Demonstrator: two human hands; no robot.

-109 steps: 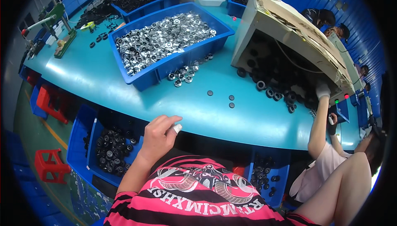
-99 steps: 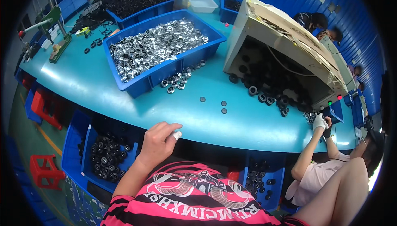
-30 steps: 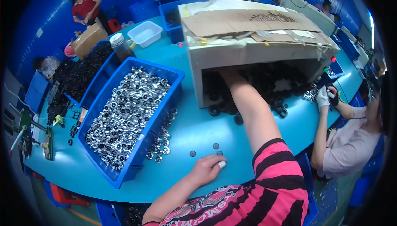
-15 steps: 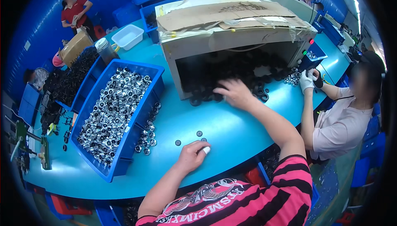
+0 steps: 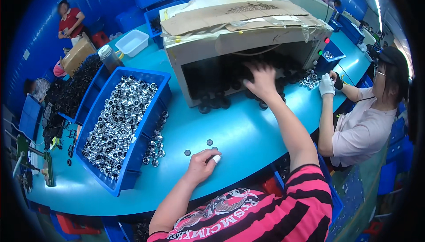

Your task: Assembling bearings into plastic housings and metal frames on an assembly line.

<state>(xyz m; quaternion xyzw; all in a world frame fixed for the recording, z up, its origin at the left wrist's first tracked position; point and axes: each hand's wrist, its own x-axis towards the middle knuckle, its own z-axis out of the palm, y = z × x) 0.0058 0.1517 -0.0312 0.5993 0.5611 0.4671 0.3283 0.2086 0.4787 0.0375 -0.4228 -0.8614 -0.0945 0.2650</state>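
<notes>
My right hand (image 5: 261, 80) reaches into the open front of a pale box (image 5: 176, 64), fingers spread over a heap of black wheel-like parts (image 5: 214, 102). Nothing shows gripped in it. Closer to me, my left hand (image 5: 200, 167) rests on the blue-green table (image 5: 221, 126) with its fingers curled together and a white cover on one digit. Whatever those fingers hold, if anything, is hidden. Just beyond them lie small dark discs: one (image 5: 210, 142) ahead, another (image 5: 187, 152) to the left, and a third partly behind my fingers.
Left of me stands a blue bin (image 5: 166, 87) full of shiny silver-and-black parts, some spilled beside it. A white tray (image 5: 133, 42), a jar (image 5: 107, 55) and a green metal fixture (image 5: 49, 171) are farther off. At right, a gloved co-worker (image 5: 363, 131) sits near loose silver parts (image 5: 310, 80).
My right hand has moved farther into the box and slightly right, over the black parts. My left hand stays by the discs, fingers still curled. The whole view has shifted slightly.
</notes>
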